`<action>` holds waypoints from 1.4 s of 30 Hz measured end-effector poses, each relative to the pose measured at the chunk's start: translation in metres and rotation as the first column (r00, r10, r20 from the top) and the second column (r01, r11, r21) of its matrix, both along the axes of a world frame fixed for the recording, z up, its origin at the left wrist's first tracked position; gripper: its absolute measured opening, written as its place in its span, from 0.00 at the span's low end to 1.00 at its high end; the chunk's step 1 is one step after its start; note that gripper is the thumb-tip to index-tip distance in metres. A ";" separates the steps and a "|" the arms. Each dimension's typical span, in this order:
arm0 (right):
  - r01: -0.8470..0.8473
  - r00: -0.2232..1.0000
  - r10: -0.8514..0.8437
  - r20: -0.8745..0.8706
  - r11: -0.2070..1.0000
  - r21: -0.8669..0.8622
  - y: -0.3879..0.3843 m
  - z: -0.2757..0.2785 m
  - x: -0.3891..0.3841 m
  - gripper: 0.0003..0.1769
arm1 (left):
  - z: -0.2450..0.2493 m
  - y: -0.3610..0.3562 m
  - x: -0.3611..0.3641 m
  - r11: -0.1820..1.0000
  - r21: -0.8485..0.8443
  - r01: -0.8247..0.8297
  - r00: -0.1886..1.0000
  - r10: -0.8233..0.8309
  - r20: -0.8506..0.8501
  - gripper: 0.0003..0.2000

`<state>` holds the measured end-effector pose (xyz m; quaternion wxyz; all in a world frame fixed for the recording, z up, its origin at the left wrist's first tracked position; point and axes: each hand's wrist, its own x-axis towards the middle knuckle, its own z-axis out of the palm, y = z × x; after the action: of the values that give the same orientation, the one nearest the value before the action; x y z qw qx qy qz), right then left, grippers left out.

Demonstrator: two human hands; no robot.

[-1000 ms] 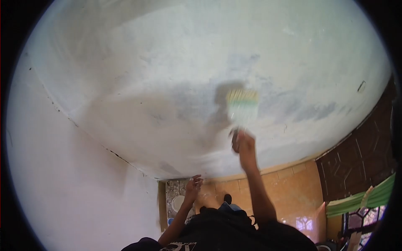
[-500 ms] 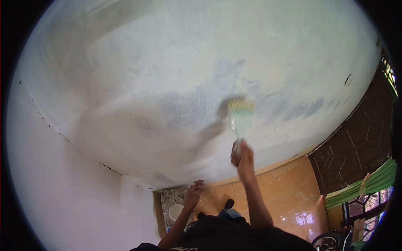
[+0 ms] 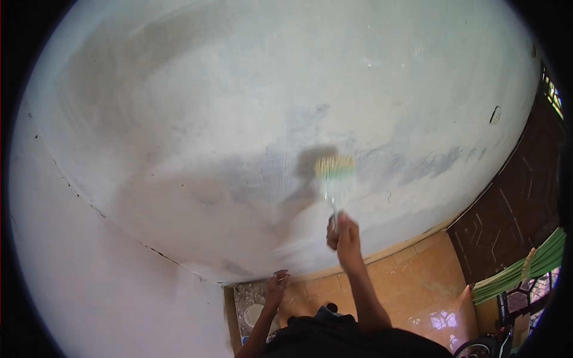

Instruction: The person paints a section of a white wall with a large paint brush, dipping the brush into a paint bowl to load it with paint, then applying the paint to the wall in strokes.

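A wide paintbrush (image 3: pixel 335 179) with yellowish, paint-coated bristles points up in front of the pale wall (image 3: pixel 239 107). Its handle is wrapped by the fingers of my right hand (image 3: pixel 344 241). The bristle end overlaps a patchy grey stretch of the wall, with the brush's shadow just to its left. Lower down on the left, my left hand (image 3: pixel 278 286) hangs near the foot of the wall, its fingers loosely bent and apart, holding nothing.
A whitish round container (image 3: pixel 253 312) stands on a speckled surface below my left hand. Orange tiles (image 3: pixel 406 292) cover the floor. To the right are a dark panelled door (image 3: pixel 507 191), a green curtain (image 3: pixel 525 268) and part of a wheel (image 3: pixel 474 349). A cracked seam runs along the left wall corner.
The brush and my right hand have shifted slightly down and left in view. My left hand sits a little lower, and the whole view has tilted slightly.
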<state>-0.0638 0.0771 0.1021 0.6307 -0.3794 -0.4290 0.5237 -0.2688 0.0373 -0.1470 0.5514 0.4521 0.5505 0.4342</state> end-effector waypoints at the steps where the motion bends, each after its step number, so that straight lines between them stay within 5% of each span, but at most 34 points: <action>1: 0.018 1.000 -0.018 0.015 0.999 0.044 0.009 0.023 0.003 0.26 | 0.010 -0.006 0.000 0.999 -0.048 0.006 1.000 -0.006 -0.001 0.15; 4: 0.024 0.999 -0.028 0.037 0.996 0.090 0.042 0.053 0.018 0.26 | 0.020 -0.002 0.012 0.997 -0.070 0.042 0.998 -0.045 -0.035 0.15; 8: 0.032 0.992 -0.051 0.113 0.986 0.163 0.053 -0.022 0.025 0.24 | 0.020 0.005 0.026 0.998 -0.018 0.057 0.998 -0.057 0.001 0.15; 12: -0.012 0.999 0.017 0.043 0.992 -0.123 0.004 -0.105 0.017 0.24 | 0.032 0.005 0.036 1.000 0.004 0.022 1.000 -0.022 0.006 0.15; 18: 0.041 0.995 -0.058 0.080 0.979 0.201 0.027 -0.011 0.042 0.25 | 0.032 0.008 0.056 0.998 0.005 0.060 0.998 -0.060 0.002 0.13; 21: 0.012 0.996 -0.023 0.086 0.991 0.136 0.049 0.019 0.055 0.24 | 0.041 0.013 0.068 0.993 0.046 0.113 0.994 -0.112 -0.007 0.13; 27: -0.037 0.978 0.037 0.203 0.999 -0.007 0.039 -0.113 0.058 0.25 | 0.059 0.021 0.083 0.992 0.118 0.052 0.999 -0.053 0.007 0.13; 29: 0.008 0.977 0.035 0.210 0.980 -0.200 0.010 -0.138 0.051 0.26 | 0.058 0.020 0.085 0.992 0.122 0.024 0.999 -0.027 0.023 0.13; 30: -0.028 0.996 0.052 0.079 0.959 -0.281 0.001 -0.137 0.048 0.26 | 0.057 0.021 0.084 0.992 0.123 0.021 0.999 -0.023 0.022 0.13; 36: -0.037 0.991 0.019 0.132 0.991 0.129 0.040 -0.047 0.057 0.26 | 0.053 0.027 0.087 0.984 0.173 0.030 1.000 -0.030 -0.002 0.12; 39: -0.061 0.993 0.056 0.108 0.997 0.046 0.059 -0.041 0.057 0.26 | 0.064 0.031 0.088 0.989 0.145 0.003 1.000 -0.005 0.013 0.12; 42: -0.085 0.988 0.089 0.129 0.996 -0.042 0.061 -0.107 0.056 0.26 | 0.071 0.032 0.089 0.989 0.145 -0.033 0.999 0.027 0.042 0.12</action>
<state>-0.0082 0.1383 -0.0045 0.5707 -0.4054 -0.4760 0.5324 -0.1798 0.0694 -0.0762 0.5214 0.4739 0.5129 0.4904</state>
